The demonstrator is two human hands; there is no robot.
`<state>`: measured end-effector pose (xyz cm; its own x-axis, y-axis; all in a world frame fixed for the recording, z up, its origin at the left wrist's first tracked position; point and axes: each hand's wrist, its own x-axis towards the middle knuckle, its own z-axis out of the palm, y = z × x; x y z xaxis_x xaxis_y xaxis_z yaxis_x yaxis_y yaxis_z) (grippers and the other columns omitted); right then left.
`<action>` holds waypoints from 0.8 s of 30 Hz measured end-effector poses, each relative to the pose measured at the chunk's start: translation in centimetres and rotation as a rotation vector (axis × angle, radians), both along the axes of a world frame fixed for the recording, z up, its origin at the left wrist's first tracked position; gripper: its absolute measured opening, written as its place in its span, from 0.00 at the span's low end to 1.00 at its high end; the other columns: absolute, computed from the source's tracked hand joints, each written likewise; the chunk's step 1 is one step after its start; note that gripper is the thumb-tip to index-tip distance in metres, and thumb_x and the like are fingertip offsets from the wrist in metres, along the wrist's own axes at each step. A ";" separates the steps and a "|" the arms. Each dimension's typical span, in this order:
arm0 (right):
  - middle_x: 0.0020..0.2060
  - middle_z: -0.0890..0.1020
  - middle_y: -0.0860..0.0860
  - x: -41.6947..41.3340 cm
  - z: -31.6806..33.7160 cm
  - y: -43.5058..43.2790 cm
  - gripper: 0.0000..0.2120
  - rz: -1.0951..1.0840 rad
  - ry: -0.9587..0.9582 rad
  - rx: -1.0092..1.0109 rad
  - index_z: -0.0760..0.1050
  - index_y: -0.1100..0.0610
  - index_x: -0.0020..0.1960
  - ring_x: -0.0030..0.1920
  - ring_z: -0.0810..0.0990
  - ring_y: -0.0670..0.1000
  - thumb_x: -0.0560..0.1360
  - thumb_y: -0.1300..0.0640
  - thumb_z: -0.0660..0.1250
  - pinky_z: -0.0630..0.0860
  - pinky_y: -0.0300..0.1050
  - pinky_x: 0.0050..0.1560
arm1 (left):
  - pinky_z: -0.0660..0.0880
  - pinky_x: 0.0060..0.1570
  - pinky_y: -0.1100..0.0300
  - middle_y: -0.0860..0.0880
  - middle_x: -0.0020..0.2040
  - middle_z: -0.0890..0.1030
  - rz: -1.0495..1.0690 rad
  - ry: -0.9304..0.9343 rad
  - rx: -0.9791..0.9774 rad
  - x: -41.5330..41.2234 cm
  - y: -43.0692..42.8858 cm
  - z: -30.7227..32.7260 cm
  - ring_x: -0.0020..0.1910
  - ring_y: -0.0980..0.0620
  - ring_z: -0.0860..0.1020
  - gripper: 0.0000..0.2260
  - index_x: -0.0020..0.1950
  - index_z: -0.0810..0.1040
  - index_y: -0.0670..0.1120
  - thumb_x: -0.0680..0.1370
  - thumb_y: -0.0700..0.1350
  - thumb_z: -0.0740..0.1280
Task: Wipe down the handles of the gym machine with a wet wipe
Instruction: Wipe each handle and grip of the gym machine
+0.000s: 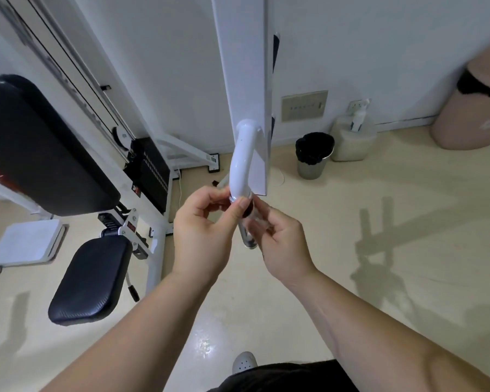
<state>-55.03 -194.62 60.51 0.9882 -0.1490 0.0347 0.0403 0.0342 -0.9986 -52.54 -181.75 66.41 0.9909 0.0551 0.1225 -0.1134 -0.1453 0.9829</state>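
The handle [245, 236] is a short dark and chrome grip hanging from a curved white tube [239, 165] on the machine's white upright arm [246, 66]. My left hand [204, 230] pinches the top of the handle, with the thumb on the dark collar just under the tube. My right hand [283, 244] is on the handle's right side, fingers curled against it. A thin pale wet wipe [259, 219] seems pressed between those fingers and the grip, but it is blurred. The handle's chrome end shows below both hands.
The machine's black back pad [40, 142] and seat pad [91, 278] stand at the left, with the weight stack [150, 171] behind. A small lined bin [313, 155] and a pump bottle [354, 137] stand by the wall. A large beige bin [475, 108] is at the far right.
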 end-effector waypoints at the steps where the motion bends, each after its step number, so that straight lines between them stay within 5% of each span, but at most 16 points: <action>1: 0.38 0.82 0.45 0.1 -1.2 -0.8 0.19 0.051 0.057 -0.011 0.77 0.47 0.70 0.38 0.76 0.44 0.81 0.59 0.67 0.74 0.39 0.44 | 0.80 0.55 0.35 0.47 0.45 0.85 0.032 -0.005 0.004 -0.4 -0.3 0.1 0.50 0.38 0.83 0.08 0.47 0.84 0.54 0.71 0.53 0.77; 4: 0.36 0.83 0.53 0.5 -3.9 -3.9 0.18 0.177 0.196 -0.097 0.81 0.46 0.64 0.36 0.75 0.46 0.81 0.65 0.64 0.73 0.44 0.42 | 0.81 0.54 0.38 0.50 0.44 0.84 0.157 -0.016 0.001 -1.6 -1.6 0.2 0.48 0.46 0.83 0.05 0.49 0.85 0.54 0.75 0.46 0.77; 10: 0.35 0.83 0.50 0.6 -4.3 -9.1 0.13 0.333 0.269 -0.157 0.85 0.46 0.53 0.35 0.75 0.43 0.82 0.61 0.65 0.69 0.29 0.33 | 0.83 0.52 0.49 0.56 0.48 0.84 0.448 0.027 0.004 -5.0 -6.1 -1.2 0.49 0.57 0.83 0.19 0.64 0.78 0.63 0.80 0.42 0.71; 14: 0.40 0.80 0.51 1.3 -4.7 -9.5 0.14 0.391 0.382 -0.076 0.82 0.49 0.63 0.40 0.76 0.46 0.84 0.59 0.62 0.71 0.27 0.38 | 0.81 0.58 0.44 0.58 0.52 0.85 0.518 0.174 0.056 -6.8 -8.2 -3.5 0.52 0.59 0.83 0.17 0.63 0.80 0.61 0.79 0.42 0.71; 17: 0.56 0.84 0.50 1.7 -5.2 -7.9 0.13 0.406 0.453 -0.009 0.80 0.49 0.64 0.57 0.81 0.51 0.85 0.56 0.61 0.76 0.39 0.59 | 0.81 0.59 0.50 0.57 0.52 0.85 0.529 0.225 0.078 -7.0 -8.9 -4.2 0.51 0.60 0.83 0.17 0.67 0.80 0.57 0.80 0.41 0.71; 19: 0.55 0.85 0.55 2.0 -5.6 -6.5 0.12 0.419 0.490 0.063 0.83 0.49 0.60 0.59 0.82 0.54 0.84 0.56 0.62 0.77 0.52 0.67 | 0.79 0.56 0.59 0.57 0.53 0.85 0.529 0.228 0.059 -6.9 -9.0 -4.5 0.51 0.62 0.83 0.18 0.66 0.80 0.55 0.80 0.39 0.70; 24: 0.54 0.85 0.62 1.4 -5.3 -5.9 0.13 0.407 0.499 0.150 0.86 0.53 0.51 0.52 0.84 0.54 0.83 0.61 0.63 0.79 0.56 0.66 | 0.80 0.55 0.61 0.54 0.55 0.85 0.517 0.256 -0.003 -6.7 -8.4 -5.5 0.51 0.63 0.83 0.16 0.65 0.81 0.50 0.80 0.37 0.70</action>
<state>-53.61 -200.50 55.19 0.8590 0.2724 -0.4336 -0.4713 0.0895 -0.8774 -59.27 -190.11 60.91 0.8333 0.5398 -0.1191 0.2133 -0.1153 0.9702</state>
